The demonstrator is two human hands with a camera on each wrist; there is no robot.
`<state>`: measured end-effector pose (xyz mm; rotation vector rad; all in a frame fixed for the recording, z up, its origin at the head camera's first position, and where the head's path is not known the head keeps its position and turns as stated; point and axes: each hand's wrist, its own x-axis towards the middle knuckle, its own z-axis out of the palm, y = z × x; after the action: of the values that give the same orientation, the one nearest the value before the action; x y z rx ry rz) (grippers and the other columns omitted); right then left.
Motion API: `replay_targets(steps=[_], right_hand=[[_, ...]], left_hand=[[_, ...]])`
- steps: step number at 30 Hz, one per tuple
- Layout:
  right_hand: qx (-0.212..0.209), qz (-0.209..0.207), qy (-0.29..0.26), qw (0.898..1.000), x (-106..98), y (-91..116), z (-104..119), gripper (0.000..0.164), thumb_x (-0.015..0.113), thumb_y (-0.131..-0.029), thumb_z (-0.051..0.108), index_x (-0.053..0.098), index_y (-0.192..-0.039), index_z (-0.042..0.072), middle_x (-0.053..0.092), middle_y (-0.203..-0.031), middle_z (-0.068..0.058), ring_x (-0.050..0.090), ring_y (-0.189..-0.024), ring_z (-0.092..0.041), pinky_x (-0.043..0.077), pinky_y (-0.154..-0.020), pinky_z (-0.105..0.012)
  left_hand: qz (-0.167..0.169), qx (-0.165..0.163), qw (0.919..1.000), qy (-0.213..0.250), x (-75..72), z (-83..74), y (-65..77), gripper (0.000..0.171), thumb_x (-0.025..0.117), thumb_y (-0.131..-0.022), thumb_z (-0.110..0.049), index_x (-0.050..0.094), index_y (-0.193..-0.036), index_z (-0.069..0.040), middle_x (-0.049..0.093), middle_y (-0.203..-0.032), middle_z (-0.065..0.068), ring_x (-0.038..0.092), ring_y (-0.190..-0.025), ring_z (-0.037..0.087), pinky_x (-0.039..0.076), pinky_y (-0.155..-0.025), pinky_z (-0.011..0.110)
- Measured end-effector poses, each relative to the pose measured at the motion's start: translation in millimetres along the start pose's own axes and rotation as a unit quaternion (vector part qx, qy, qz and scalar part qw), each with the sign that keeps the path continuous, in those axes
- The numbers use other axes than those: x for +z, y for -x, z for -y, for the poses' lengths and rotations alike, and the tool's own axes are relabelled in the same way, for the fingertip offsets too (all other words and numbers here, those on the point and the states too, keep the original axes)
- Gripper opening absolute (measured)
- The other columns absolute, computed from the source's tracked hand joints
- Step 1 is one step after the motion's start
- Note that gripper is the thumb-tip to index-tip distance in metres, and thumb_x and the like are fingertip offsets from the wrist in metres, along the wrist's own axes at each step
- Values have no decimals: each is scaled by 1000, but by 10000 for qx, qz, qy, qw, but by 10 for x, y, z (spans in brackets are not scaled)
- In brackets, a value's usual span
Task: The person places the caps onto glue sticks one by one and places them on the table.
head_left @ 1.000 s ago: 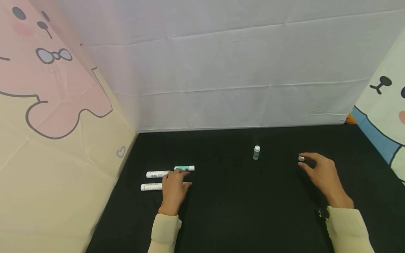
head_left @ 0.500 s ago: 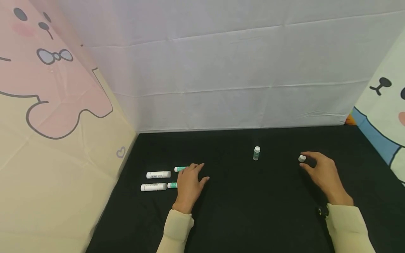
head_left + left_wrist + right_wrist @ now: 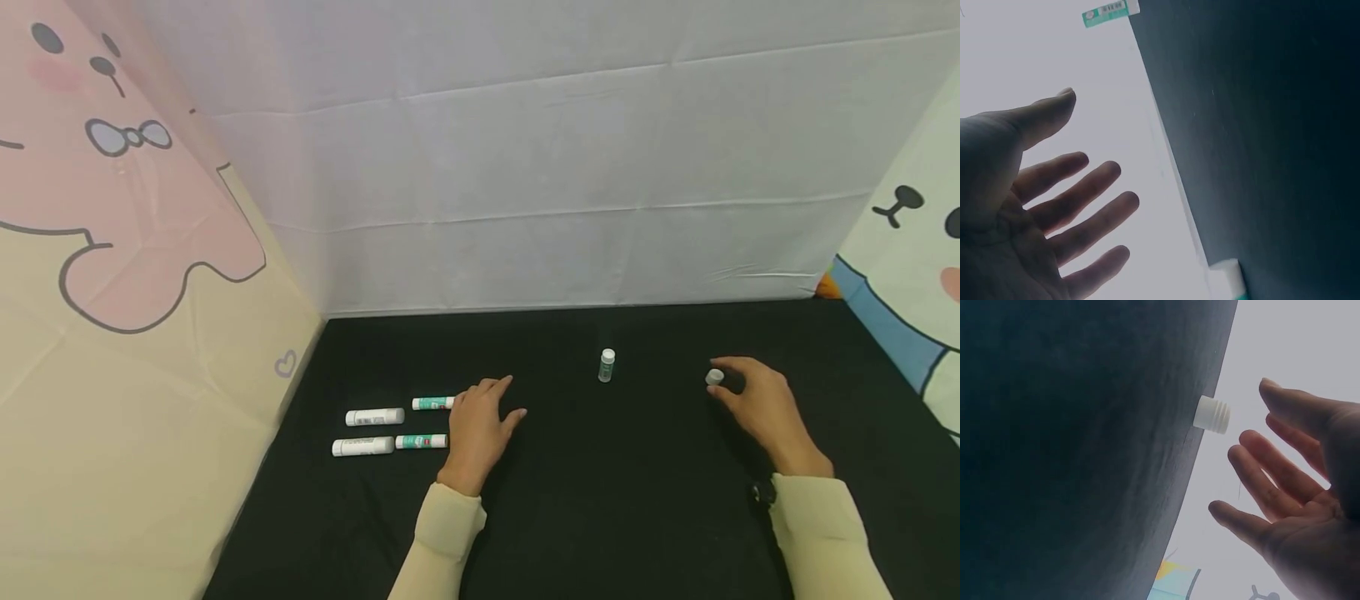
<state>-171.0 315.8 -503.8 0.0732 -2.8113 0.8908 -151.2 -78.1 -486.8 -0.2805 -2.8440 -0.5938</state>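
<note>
My left hand (image 3: 478,429) is over the black table, its fingers spread; it holds nothing. Just left of it, two green-labelled glue sticks, one farther back (image 3: 431,403) and one nearer (image 3: 422,442), lie beside two white tubes, a far one (image 3: 375,417) and a near one (image 3: 363,447). The left hand partly covers the far glue stick's right end. My right hand (image 3: 761,408) curves around a small white ribbed cap (image 3: 1211,415) standing on the table. The right wrist view shows a gap between that cap and the right hand's fingers (image 3: 1266,484).
A green-labelled glue stick with a white top (image 3: 607,367) stands upright between the hands, farther back. A white cloth wall (image 3: 480,183) closes the black table (image 3: 585,500) at the back. Printed cloth panels flank it left (image 3: 150,400) and right (image 3: 918,292).
My left hand has moved right, off the glue sticks and tubes, uncovering the nearer glue stick. My right hand has stayed by the white cap, its fingers now slightly apart from it.
</note>
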Motion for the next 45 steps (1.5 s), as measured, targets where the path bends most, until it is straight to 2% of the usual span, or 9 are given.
replay_targets(steps=[5,13,20,30,37,45], right_hand=[[72,181,132,9997,-3,-45,-12,45,79,-88,-1,63,-129,-13,57,-132,-43,53,-121,-64,41,-98,-76],[202,582,164,9980,-39,-105,8,48,78,-89,-5,61,-133,-14,55,-135,-45,51,-123,-65,41,-100,-77],[289,930,259,9949,-40,-152,25,47,75,-92,-3,59,-135,-14,52,-137,-46,49,-125,-65,41,-101,-77],[296,1043,421,9932,5,-170,51,46,76,-92,-2,60,-133,-15,52,-137,-46,51,-124,-65,41,-101,-76],[319,1107,468,9922,18,-170,45,40,75,-92,-5,64,-129,-16,58,-130,-44,55,-119,-63,44,-98,-74],[273,1002,432,9937,35,-167,24,30,72,-92,-9,68,-121,-15,64,-119,-42,63,-107,-58,50,-87,-70]], left_hand=[[46,47,9999,129,50,-70,-49,60,85,-92,-33,66,-143,-10,71,-134,10,69,-120,30,51,-106,50],[247,-131,9988,404,118,-180,-125,67,85,-91,-35,61,-149,-9,67,-142,11,67,-126,32,49,-111,50],[273,-14,9984,500,189,-326,-214,67,84,-92,-36,60,-150,-10,66,-144,11,66,-127,30,49,-110,49],[323,-86,9968,726,251,-437,-280,64,82,-94,-35,60,-150,-10,66,-144,10,66,-128,30,49,-110,49],[368,-164,9965,726,305,-494,-331,64,81,-95,-36,60,-150,-12,66,-145,10,66,-127,29,50,-109,47],[340,-86,9968,717,367,-554,-344,63,81,-95,-36,61,-149,-12,67,-143,8,67,-125,28,52,-106,46]])
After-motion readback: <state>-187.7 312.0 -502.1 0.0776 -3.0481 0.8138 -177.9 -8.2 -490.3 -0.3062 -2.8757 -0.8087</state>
